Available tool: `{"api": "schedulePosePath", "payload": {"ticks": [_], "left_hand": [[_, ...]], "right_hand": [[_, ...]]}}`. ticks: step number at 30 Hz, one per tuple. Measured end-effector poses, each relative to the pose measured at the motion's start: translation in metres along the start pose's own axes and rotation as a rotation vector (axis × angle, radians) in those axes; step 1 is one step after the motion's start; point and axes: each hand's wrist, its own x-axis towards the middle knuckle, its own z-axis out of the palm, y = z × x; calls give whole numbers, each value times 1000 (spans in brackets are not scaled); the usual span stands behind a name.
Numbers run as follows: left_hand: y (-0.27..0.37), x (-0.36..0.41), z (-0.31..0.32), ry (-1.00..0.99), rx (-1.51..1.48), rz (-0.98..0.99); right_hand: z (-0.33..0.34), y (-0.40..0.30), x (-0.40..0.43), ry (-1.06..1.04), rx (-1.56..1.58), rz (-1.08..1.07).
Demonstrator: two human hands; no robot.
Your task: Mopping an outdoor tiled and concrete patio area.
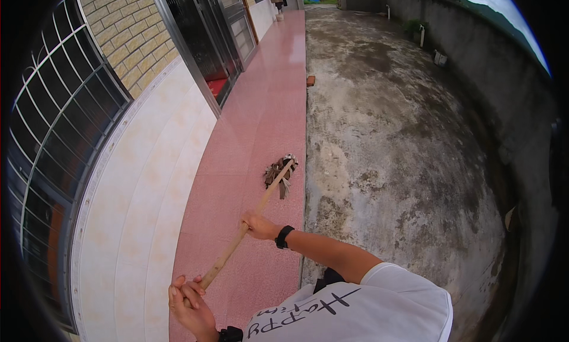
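Observation:
A mop with a wooden handle (223,255) slants up and away across the pink tiled walkway (249,133). Its head of brown and pale cloth strips (280,175) rests on the tiles, close to the walkway's right edge. My left hand (191,300) is closed round the top end of the handle, at the lower left. Farther down the handle, around its middle, my right hand (260,225) grips it. Both wrists carry black bands.
A white tiled wall (146,200) with a barred window (58,120) and an open doorway (200,44) borders the walkway on the left. To the right lies stained concrete (378,164), with a brick (310,81) by the walkway's edge and a grey wall (502,80) beyond.

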Motion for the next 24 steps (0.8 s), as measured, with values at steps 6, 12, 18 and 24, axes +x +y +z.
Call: {"api": "schedulePosePath", "payload": {"ticks": [6,12,18,24], "left_hand": [[-29,72,75,-79,16,12],[-53,130,141,-101,5,4],[-99,202,205,101,-53,-132],[-167,285,301,181,-68,-170]], "right_hand": [[-63,70,58,-122,61,2],[-119,121,113,-107,141,-59],[-172,202,185,-170,103,-115],[-237,313,265,-251,124,-135]]}}
